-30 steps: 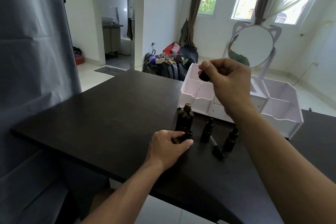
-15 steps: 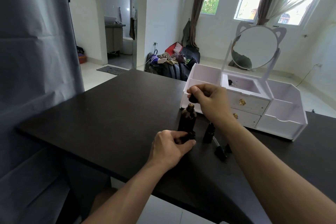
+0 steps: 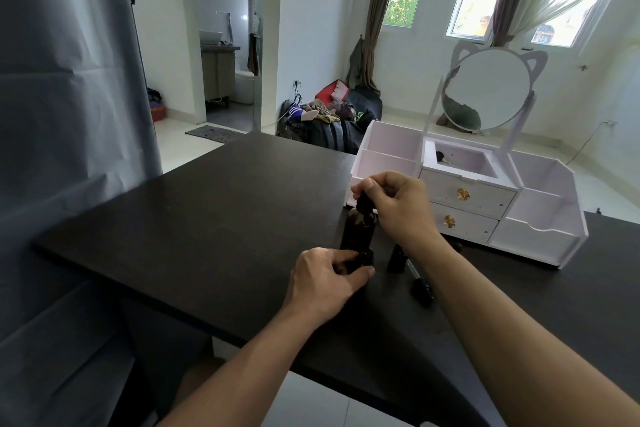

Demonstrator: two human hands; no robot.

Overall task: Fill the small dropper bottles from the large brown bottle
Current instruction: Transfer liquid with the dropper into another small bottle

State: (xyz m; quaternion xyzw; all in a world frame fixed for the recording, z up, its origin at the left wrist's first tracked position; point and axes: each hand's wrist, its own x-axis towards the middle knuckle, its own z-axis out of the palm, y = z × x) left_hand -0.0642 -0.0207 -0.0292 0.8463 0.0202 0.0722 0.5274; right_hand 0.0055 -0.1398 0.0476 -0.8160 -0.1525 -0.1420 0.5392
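Note:
The large brown bottle (image 3: 357, 231) stands upright on the dark table (image 3: 214, 218). My right hand (image 3: 394, 204) pinches the black dropper cap (image 3: 364, 202) sitting in the bottle's neck. In front of it, my left hand (image 3: 325, 282) grips a small dark dropper bottle (image 3: 364, 259) on the table. Another small bottle (image 3: 396, 258) stands just to the right, partly behind my right wrist. A loose dropper cap with its glass tube (image 3: 420, 282) lies on the table near my right forearm.
A white organiser (image 3: 540, 218) with drawers, open compartments and a cat-ear round mirror (image 3: 486, 90) stands at the back right of the table. A grey curtain (image 3: 65, 114) hangs on the left. Bags lie on the floor beyond the table.
My right hand has come down from high above the organiser and lowered the dropper into the large bottle's neck. The left hand has stayed on the small bottle.

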